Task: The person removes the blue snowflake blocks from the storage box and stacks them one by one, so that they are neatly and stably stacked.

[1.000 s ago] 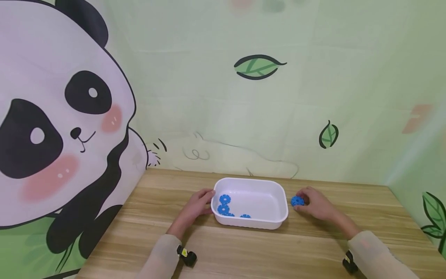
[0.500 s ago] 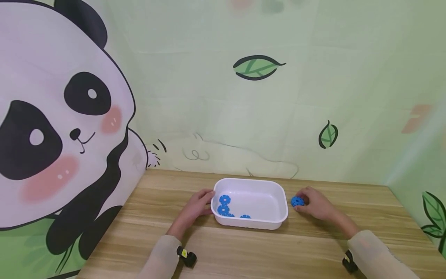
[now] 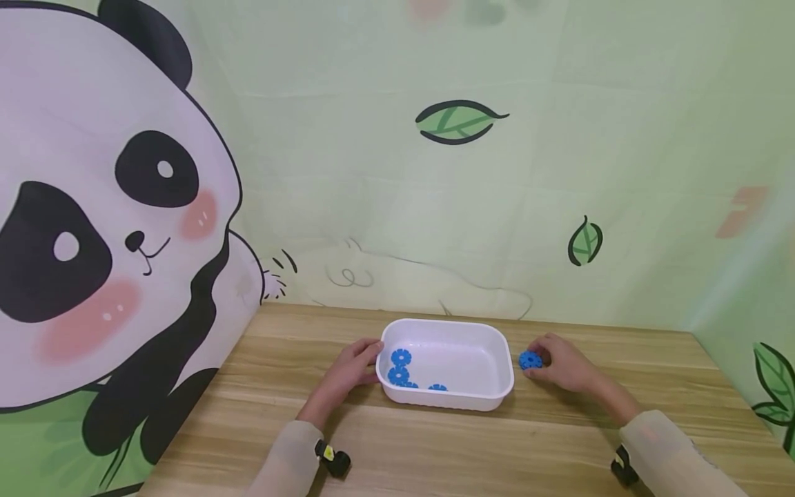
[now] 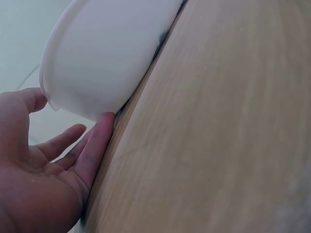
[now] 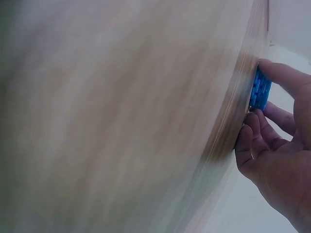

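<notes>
A white plastic basin [image 3: 450, 398] stands on the wooden table. Inside, several blue notched snowflake discs [image 3: 400, 357] lie along the left and front walls. At the basin's left end, my left hand [image 3: 346, 366] holds it; the left wrist view shows the thumb at the rim and a fingertip at the bottom edge [image 4: 104, 90]. Just right of the basin, my right hand [image 3: 562, 362] pinches a short stack of blue snowflake discs [image 3: 530, 359]. Seen side-on in the right wrist view, that stack [image 5: 261, 90] sits between thumb and fingers, close to the tabletop.
The wood-grain table [image 3: 447, 449] ends at the back against a pale green cloth [image 3: 348, 172] printed with leaves. A large printed panda [image 3: 168, 228] fills the left side. Each sleeve cuff carries a small black camera [image 3: 335, 461].
Both hands keep their places, as do the basin and discs. The head view has shifted only very slightly.
</notes>
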`<state>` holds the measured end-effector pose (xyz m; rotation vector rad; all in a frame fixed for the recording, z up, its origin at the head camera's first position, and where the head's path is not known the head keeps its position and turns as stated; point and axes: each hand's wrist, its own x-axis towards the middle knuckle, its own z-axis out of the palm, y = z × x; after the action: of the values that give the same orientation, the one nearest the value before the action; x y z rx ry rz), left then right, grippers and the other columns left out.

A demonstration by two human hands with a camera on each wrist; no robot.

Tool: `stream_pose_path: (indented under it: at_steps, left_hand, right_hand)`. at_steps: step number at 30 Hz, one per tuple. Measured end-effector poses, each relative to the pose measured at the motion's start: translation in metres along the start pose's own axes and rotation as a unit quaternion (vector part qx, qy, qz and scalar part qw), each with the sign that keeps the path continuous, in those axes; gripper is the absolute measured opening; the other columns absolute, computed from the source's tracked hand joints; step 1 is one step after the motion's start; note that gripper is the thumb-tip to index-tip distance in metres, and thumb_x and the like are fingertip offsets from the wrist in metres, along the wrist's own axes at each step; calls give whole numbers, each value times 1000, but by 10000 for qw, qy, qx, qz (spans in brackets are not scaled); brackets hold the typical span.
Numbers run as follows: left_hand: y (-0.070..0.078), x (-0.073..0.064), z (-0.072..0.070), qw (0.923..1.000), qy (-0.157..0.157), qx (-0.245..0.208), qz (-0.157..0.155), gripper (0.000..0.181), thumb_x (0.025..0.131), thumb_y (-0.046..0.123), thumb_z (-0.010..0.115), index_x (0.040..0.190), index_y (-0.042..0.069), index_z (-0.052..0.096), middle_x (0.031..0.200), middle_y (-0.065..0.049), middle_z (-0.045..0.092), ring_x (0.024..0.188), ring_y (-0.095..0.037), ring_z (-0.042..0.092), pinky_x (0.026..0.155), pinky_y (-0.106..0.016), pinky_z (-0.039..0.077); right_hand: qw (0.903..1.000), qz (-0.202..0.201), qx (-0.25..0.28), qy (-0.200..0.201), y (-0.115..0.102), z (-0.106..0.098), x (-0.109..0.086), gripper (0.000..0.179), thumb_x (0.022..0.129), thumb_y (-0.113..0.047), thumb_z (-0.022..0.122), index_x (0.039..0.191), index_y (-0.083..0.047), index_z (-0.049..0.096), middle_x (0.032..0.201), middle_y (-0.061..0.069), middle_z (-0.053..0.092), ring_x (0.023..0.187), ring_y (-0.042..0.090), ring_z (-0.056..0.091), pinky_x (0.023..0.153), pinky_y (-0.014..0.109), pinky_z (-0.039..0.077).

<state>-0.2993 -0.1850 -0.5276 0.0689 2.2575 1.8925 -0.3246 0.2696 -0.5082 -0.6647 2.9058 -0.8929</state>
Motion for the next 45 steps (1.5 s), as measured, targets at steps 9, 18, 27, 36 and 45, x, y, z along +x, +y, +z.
stream_pose_path:
  at_steps: [9, 18, 27, 36, 45]
  left_hand:
    - [1, -1, -1, 10000, 66, 36, -31, 68, 106, 55, 59, 151, 4, 53, 145, -19, 60, 128, -32, 63, 94, -38, 62]
    - [2, -2, -2, 10000, 81, 35, -12, 68, 106, 55, 58, 151, 5, 53, 146, -19, 59, 129, -32, 62, 93, -38, 62]
    - [2, -1, -3, 9999, 108, 31, -2, 69, 105, 55, 59, 151, 3, 53, 146, -20, 59, 129, -32, 63, 93, -38, 63]
    - [0, -3, -5, 9998, 80, 158, 1, 65, 107, 54, 57, 150, 5, 54, 146, -19, 59, 129, -32, 62, 94, -38, 62]
    - [-1, -1, -1, 9999, 41, 160, -2, 66, 107, 54, 57, 151, 5, 54, 147, -19, 59, 129, -32, 62, 93, -36, 62]
  right_hand:
    - [9999, 85, -3, 67, -2, 1, 1, 41, 93, -34, 83, 113, 0, 71, 98, 5, 61, 89, 20, 54, 73, 30, 49]
    - [9999, -43, 22, 149, -5, 1, 1, 38, 94, -29, 82, 112, 2, 71, 98, 6, 62, 87, 19, 54, 73, 29, 50]
    - [9979, -56, -122, 632, -14, -4, 6, 46, 99, -26, 76, 123, 12, 66, 109, 18, 69, 100, 32, 66, 87, 51, 60]
    - [9927, -693, 203, 969, -94, 0, 22, 30, 98, -22, 78, 117, 1, 73, 105, 6, 68, 97, 25, 64, 80, 42, 61]
    - [9898, -1322, 487, 233, -153, 29, 47, 31, 100, -28, 76, 118, -3, 74, 104, 2, 69, 96, 22, 64, 81, 38, 61]
